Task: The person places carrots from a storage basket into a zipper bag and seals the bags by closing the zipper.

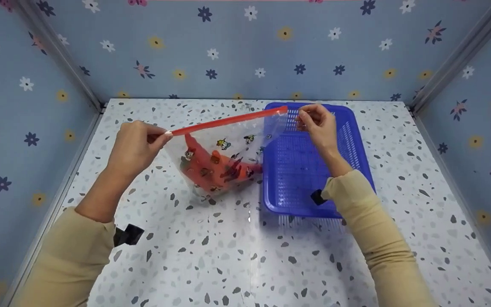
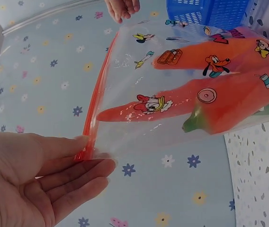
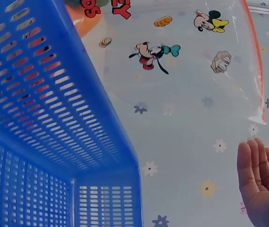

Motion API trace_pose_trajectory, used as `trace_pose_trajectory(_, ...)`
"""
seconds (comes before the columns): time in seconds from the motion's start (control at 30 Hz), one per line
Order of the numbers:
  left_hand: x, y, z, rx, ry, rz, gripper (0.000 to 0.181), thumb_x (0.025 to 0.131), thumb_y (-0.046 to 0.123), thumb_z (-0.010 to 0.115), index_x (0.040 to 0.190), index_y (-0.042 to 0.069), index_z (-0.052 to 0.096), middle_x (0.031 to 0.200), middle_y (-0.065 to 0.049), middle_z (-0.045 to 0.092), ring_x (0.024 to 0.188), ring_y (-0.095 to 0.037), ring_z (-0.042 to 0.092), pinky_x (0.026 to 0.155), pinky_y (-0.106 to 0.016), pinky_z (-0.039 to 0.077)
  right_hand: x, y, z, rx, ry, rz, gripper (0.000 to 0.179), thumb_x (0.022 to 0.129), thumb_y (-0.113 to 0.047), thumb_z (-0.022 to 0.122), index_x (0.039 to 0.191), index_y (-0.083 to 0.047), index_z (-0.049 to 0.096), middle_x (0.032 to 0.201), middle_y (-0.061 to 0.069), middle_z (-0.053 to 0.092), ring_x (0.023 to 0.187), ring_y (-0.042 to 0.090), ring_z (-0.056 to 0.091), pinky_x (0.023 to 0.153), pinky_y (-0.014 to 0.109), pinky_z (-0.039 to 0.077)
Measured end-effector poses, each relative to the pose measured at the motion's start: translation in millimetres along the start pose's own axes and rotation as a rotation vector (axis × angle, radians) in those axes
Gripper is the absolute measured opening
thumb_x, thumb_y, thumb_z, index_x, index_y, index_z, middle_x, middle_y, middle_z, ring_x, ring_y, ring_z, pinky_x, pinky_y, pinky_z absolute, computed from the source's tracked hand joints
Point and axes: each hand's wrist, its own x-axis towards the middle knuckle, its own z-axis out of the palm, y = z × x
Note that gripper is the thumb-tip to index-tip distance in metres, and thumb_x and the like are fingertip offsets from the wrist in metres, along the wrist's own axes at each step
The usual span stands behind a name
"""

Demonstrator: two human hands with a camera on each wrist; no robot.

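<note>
A clear zip bag (image 1: 245, 138) with cartoon prints and a red zip strip (image 1: 228, 120) hangs slantwise over the table. Long orange-red vegetables (image 2: 148, 101), one with a green stem end, lie inside it; their kind is uncertain. My left hand (image 1: 132, 145) pinches the strip's left end between thumb and fingers, as the left wrist view also shows. Just beyond the strip's right end, my right hand (image 1: 320, 128) is raised above the basket, its fingers loosely bent with nothing in them. A small gap separates those fingertips from the bag's corner in the right wrist view.
A blue slotted plastic basket (image 1: 271, 204) stands on the speckled table (image 1: 228, 264), right of the bag, whose right side overlaps its rim in the head view. Flower-patterned panels (image 1: 254, 55) enclose the table at the back and both sides.
</note>
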Motion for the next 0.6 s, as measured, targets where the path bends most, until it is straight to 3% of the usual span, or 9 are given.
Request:
trace_pose_trajectory(0.17, 6.7, -12.8, 9.3, -0.007, 0.110, -0.051, 0.025, 0.087, 0.012, 0.057, 0.099, -0.008, 0.064, 0.088, -0.023, 0.063, 0.077, -0.029, 0.059, 0.068, -0.041, 0.050, -5.3, -6.1, -11.9, -0.132, -0.027, -0.035, 0.014, 0.085, 0.005, 0.053, 0.093, 0.016, 0.056, 0.079, 0.024, 0.059, 0.065, 0.023, 0.058, 0.059, 0.029, 0.053)
trace_pose_trajectory(0.4, 20.5, -32.1, 29.9, 0.022, 0.310, -0.077, 0.025, 0.087, 0.011, 0.055, 0.099, -0.009, 0.064, 0.085, -0.022, 0.063, 0.075, -0.029, 0.060, 0.067, -0.040, 0.051, -6.4, 7.6, -29.0, -0.372, -0.017, -0.099, 0.016, 0.084, -0.003, 0.059, 0.095, 0.008, 0.060, 0.086, 0.017, 0.062, 0.070, 0.016, 0.058, 0.059, 0.020, 0.050)
trace_pose_trajectory(0.5, 24.7, -37.9, 39.0, 0.037, 0.359, -0.088, 0.026, 0.087, 0.012, 0.055, 0.101, -0.008, 0.063, 0.086, -0.021, 0.063, 0.077, -0.028, 0.058, 0.069, -0.039, 0.050, -8.0, 9.3, -33.2, -0.523, -0.050, -0.117, 0.018, 0.084, -0.005, 0.059, 0.099, 0.005, 0.060, 0.089, 0.014, 0.063, 0.076, 0.018, 0.058, 0.063, 0.023, 0.050)
trace_pose_trajectory(0.6, 28.3, -41.7, 46.9, 0.047, 0.365, -0.121, 0.030, 0.087, 0.014, 0.056, 0.107, -0.007, 0.060, 0.095, -0.021, 0.061, 0.086, -0.029, 0.057, 0.077, -0.039, 0.049, -9.5, 10.8, -37.3, -0.658, -0.129, -0.117, 0.024, 0.085, -0.007, 0.059, 0.106, 0.003, 0.058, 0.095, 0.015, 0.062, 0.084, 0.022, 0.058, 0.070, 0.032, 0.050)
